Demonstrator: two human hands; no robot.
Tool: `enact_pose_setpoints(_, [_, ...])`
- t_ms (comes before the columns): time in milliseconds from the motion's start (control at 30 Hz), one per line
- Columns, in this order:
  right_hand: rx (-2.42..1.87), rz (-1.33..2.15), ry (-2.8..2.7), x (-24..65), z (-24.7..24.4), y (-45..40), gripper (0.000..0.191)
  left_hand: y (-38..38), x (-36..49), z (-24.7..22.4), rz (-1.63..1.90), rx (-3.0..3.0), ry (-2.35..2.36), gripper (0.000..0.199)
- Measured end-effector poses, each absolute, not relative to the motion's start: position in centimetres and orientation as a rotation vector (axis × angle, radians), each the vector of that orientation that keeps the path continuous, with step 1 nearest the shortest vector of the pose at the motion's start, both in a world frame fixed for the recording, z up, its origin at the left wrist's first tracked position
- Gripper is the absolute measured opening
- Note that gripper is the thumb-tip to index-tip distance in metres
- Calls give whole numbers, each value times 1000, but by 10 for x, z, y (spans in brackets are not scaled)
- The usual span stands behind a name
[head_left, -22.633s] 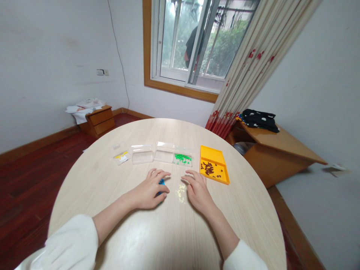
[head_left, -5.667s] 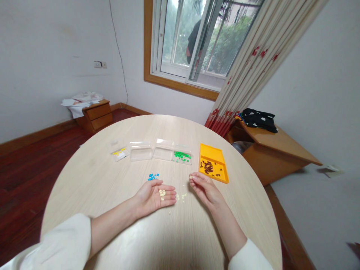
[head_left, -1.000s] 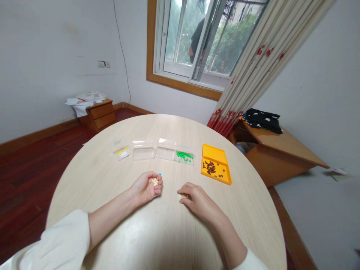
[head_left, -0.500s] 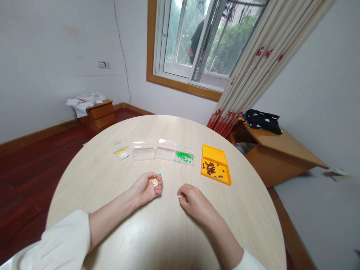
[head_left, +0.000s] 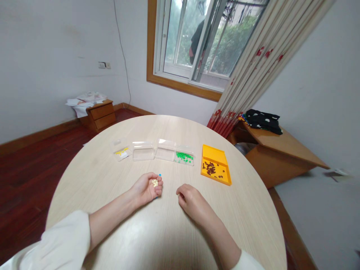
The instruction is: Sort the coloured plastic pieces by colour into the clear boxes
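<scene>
My left hand point(head_left: 149, 187) is turned palm up and cupped around several small cream-coloured pieces point(head_left: 155, 183). Bits of something blue point(head_left: 160, 175) peek out at its fingers; the rest is hidden by the hand. To its right, my right hand point(head_left: 191, 198) hovers low over or rests on the table, its thumb and fingertips pinched together. Whatever lies between those fingertips is too hidden to make out.
Beyond my hands on the round table point(head_left: 118, 232) stand open clear plastic boxes point(head_left: 143, 153), one with green pieces point(head_left: 184, 156). A small clear bag or box with yellow pieces point(head_left: 122, 152) lies left. On the right, a yellow case point(head_left: 214, 153) holds brown pieces point(head_left: 210, 168).
My right fingers have drawn closer together, and the cream pieces that showed in them are out of sight. The left hand stays almost still with its cream pieces.
</scene>
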State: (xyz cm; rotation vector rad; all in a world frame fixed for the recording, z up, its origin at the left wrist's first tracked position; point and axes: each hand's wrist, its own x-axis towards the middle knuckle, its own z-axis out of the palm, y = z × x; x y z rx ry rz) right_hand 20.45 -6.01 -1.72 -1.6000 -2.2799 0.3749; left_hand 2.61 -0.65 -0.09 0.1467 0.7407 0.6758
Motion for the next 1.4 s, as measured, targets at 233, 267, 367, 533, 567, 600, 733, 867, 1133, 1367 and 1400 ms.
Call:
enact_pose_setpoints(233, [-1533,409,-2172,207,-9,-59,18,-9,26,2,669,168,727,20])
enact_pose_setpoints(267, [-1522,429,-2130,208,-6,-59,18,-9,26,3,670,171,733,20])
enact_pose_setpoints(367, [-1498,604,-1926,212,-1,-58,13,-10,27,4,675,183,750,20])
enact_pose_setpoints(533, [-1406,968,-1408,218,-1,-51,15,-11,28,1,605,211,728,23])
enact_pose_setpoints(567, [-1382,1003,-1321,218,-1,-50,19,-11,28,0,583,218,718,25])
enact_pose_setpoints(600, [-1360,1023,-1247,218,-1,-49,22,-12,28,-1,560,225,706,26])
enact_pose_setpoints(733, [-1289,1040,-1106,211,1,-50,28,-14,28,-7,479,235,625,32])
enact_pose_setpoints(867, [-1250,1031,-1163,198,5,-56,26,-17,28,-13,406,241,490,36])
enact_pose_setpoints(1133, [-1201,978,-1404,186,13,-67,10,-22,32,-14,388,245,432,32])
enact_pose_setpoints(1367, [-1324,727,-1588,196,10,-63,13,-11,25,-1,633,167,648,19])
enact_pose_setpoints(1400, [-1378,684,-1654,200,9,-62,13,-8,24,1,691,144,681,17])
